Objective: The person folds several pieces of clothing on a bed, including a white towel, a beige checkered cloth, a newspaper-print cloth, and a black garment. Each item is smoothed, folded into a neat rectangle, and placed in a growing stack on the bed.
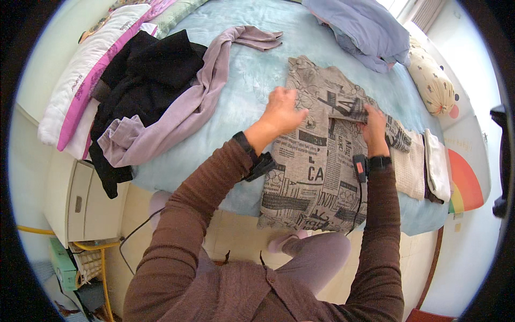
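Note:
A grey garment (pixel 297 169) printed with black newspaper-style lettering lies on the bed, its lower end hanging over the near edge. Part of it is folded across the top. My left hand (pixel 283 109) is at the garment's left side, thumb and fingers apart; whether it touches the cloth is hard to tell. On the other side, my right hand (pixel 375 128) pinches the folded printed cloth between thumb and fingers. Both wrists wear black straps with small devices, and a cable hangs from the right one.
Black clothing (pixel 149 76) and mauve trousers (pixel 193 108) lie left on the blue bedspread (pixel 245 72). Folded cloths (pixel 410 165) are stacked at the right. A lavender-blue cloth (pixel 366 32) and a beige bolster (pixel 430 78) lie farther back. A white cabinet (pixel 86 201) stands at the left.

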